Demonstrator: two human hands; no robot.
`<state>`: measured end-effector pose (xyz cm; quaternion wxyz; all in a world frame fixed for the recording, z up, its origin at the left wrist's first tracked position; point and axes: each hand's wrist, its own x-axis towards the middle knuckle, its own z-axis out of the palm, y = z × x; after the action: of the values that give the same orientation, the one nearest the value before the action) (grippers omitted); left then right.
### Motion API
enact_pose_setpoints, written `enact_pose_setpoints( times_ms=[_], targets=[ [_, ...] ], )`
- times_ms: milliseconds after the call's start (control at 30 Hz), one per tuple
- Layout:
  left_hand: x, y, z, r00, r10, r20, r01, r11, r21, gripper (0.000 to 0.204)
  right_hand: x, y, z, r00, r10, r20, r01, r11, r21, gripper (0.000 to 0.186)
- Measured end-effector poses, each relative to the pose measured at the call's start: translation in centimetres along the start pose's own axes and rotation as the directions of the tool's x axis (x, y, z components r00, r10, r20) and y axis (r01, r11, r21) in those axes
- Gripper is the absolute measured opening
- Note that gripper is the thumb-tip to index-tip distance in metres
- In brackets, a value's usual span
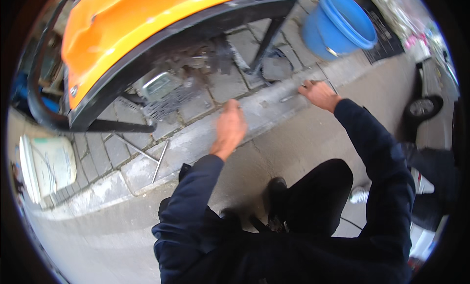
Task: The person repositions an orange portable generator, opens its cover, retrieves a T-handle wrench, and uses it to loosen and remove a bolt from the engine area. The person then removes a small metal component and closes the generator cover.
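Observation:
My left hand (229,130) hovers over the curb, smeared by motion, and its fingers do not show clearly. Farther right, my right hand (319,94) is closed above the curb's edge, thumb and fingers pressed together; whatever is between them is too small to name. A small thin metal piece (285,99) lies on the curb just left of it. To the left of my left hand, a T-shaped metal wrench (142,153) rests across the paving and curb. A dark shallow container (277,67) sits on the paving beyond my right hand.
An orange panel (132,29) on a black metal frame (186,32) rises ahead, with a metal box (159,85) and blurred parts beneath. A blue bucket (316,32) stands far right, a white tub (61,161) at left. A vehicle wheel (423,107) and bottle (359,195) are at right.

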<state>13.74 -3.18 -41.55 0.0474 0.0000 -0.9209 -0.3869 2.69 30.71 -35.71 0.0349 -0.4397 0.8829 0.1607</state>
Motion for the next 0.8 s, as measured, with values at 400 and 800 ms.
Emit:
enact_pose_setpoints(
  times_ms=[400,800],
  targets=[
    [2.0,0.6,5.0,0.919,0.389,-0.072,-0.341,0.872,0.351,0.019,1.6,-3.4,-1.8,0.931,0.347,-0.112,-0.262,0.851,0.456,0.030],
    [1.3,1.5,3.4,0.926,0.342,-0.158,-0.291,0.916,0.276,0.024,11.7,-15.3,-17.9,0.876,0.477,-0.070,0.017,0.114,0.993,0.023]
  ],
)
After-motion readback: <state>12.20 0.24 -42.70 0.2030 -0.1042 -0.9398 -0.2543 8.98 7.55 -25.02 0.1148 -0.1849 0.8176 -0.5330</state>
